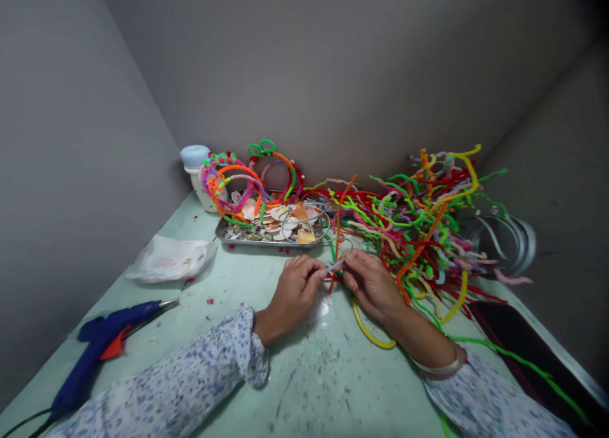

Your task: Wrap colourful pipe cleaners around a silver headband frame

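Observation:
Near the middle of the table, my left hand (295, 293) and my right hand (373, 284) face each other, fingertips pinched on a thin grey strip (335, 265) that spans the small gap between them. An orange pipe cleaner (339, 219) stands up just behind the strip, and green ones pass close to my right fingers. Below my right hand a yellow pipe cleaner (368, 333) curves on the table. A metal tray (271, 243) of shells lies behind my hands, with pipe-cleaner-wrapped headbands (238, 172) resting on it.
A heap of coloured pipe cleaners (419, 216) fills the back right, beside grey metal bands (521, 244). A dark phone-like slab (523, 349) lies at right. At left are a blue glue gun (102, 343), a plastic bag (171, 258) and a blue-lidded bottle (195, 156).

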Available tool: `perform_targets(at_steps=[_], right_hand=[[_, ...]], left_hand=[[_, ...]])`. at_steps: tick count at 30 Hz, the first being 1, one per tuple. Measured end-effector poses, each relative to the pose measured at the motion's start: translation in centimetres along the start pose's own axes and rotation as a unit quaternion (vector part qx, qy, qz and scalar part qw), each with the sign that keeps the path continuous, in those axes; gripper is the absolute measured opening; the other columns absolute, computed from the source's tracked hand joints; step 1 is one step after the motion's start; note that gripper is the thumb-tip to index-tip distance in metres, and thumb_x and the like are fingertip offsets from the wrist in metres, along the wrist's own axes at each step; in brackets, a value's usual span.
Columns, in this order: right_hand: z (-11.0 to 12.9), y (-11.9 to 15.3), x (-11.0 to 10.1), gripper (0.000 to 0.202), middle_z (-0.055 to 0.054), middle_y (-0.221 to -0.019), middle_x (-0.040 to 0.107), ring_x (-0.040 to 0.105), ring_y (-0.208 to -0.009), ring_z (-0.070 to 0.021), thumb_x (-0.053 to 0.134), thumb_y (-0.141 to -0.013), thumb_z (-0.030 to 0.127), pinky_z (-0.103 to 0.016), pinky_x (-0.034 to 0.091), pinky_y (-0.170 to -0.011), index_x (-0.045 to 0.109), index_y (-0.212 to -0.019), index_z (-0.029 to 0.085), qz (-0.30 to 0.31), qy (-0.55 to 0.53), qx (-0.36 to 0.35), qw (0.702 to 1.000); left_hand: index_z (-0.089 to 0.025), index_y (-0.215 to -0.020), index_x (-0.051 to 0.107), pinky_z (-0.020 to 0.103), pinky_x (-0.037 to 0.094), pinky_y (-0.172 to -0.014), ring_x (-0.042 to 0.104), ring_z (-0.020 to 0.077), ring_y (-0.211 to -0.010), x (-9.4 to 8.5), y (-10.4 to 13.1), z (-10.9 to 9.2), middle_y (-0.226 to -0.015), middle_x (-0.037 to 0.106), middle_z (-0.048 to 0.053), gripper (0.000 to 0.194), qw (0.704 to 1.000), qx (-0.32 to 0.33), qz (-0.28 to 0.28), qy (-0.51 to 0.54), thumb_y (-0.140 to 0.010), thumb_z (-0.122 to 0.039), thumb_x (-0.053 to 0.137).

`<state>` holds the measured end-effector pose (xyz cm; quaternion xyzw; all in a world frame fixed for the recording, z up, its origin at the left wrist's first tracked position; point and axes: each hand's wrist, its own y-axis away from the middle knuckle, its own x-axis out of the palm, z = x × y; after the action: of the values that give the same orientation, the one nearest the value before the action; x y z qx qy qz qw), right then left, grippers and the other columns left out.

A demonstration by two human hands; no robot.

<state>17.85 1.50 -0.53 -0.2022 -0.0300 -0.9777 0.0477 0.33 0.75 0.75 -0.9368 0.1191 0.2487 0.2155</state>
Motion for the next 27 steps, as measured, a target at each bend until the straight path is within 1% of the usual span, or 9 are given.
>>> perform_targets(at_steps=[9,15,18,20,23,27], right_hand=[[-0.19,-0.04,-0.30,0.026,0.004,-0.055,0.051,0.036,-0.044,-0.0072,0.073,-0.078,0.041,-0.025,0.023,-0.045,0.060,-0.070,0.020,0.003,-0.014,0.009,1.000],[-0.01,-0.01,-0.19,0.026,0.005,-0.055,0.051,0.037,-0.044,-0.0062,0.074,-0.077,0.040,-0.024,0.023,-0.044,0.061,-0.069,0.019,0.002,-0.021,0.005,1.000],[-0.06,0.01,-0.18,0.026,0.004,-0.057,0.053,0.037,-0.044,-0.0059,0.074,-0.077,0.039,-0.023,0.023,-0.044,0.061,-0.070,0.019,0.001,-0.023,0.005,1.000],[-0.10,0.02,-0.20,0.026,0.005,-0.056,0.052,0.037,-0.044,-0.0061,0.074,-0.077,0.040,-0.023,0.023,-0.044,0.060,-0.069,0.019,0.000,-0.021,0.005,1.000],[-0.10,0.06,-0.19,0.026,0.005,-0.055,0.050,0.037,-0.044,-0.0064,0.075,-0.077,0.040,-0.024,0.022,-0.044,0.059,-0.069,0.020,0.001,-0.020,0.007,1.000],[-0.07,0.10,-0.16,0.025,0.004,-0.056,0.051,0.036,-0.044,-0.0078,0.075,-0.077,0.041,-0.025,0.022,-0.044,0.061,-0.069,0.021,-0.001,-0.014,0.007,1.000]], left_hand=[[-0.018,-0.079,0.054,0.030,0.039,-0.071,0.050,0.0167,-0.076,-0.01,-0.05,0.00,-0.077,0.053,0.002,0.022,0.996,-0.033,0.042,0.073,-0.094,-0.029,0.044],[-0.018,-0.081,0.056,0.029,0.040,-0.069,0.050,0.0166,-0.075,-0.13,-0.06,0.02,-0.079,0.056,0.002,0.022,0.991,-0.057,0.044,0.114,-0.094,-0.033,0.046],[-0.018,-0.082,0.057,0.030,0.040,-0.069,0.050,0.0169,-0.076,-0.15,-0.07,0.10,-0.080,0.057,0.003,0.026,0.991,-0.064,0.032,0.113,-0.095,-0.037,0.044],[-0.018,-0.082,0.057,0.030,0.040,-0.070,0.051,0.0171,-0.076,-0.15,-0.09,0.11,-0.079,0.057,0.003,0.027,0.992,-0.061,0.031,0.104,-0.096,-0.037,0.043],[-0.019,-0.079,0.057,0.032,0.040,-0.070,0.051,0.0175,-0.075,-0.15,-0.11,0.04,-0.079,0.057,0.003,0.027,0.994,-0.051,0.032,0.087,-0.096,-0.035,0.042],[-0.020,-0.076,0.055,0.033,0.041,-0.069,0.052,0.0184,-0.076,-0.14,-0.15,-0.09,-0.077,0.057,0.003,0.027,0.997,-0.032,0.032,0.066,-0.096,-0.031,0.041]])
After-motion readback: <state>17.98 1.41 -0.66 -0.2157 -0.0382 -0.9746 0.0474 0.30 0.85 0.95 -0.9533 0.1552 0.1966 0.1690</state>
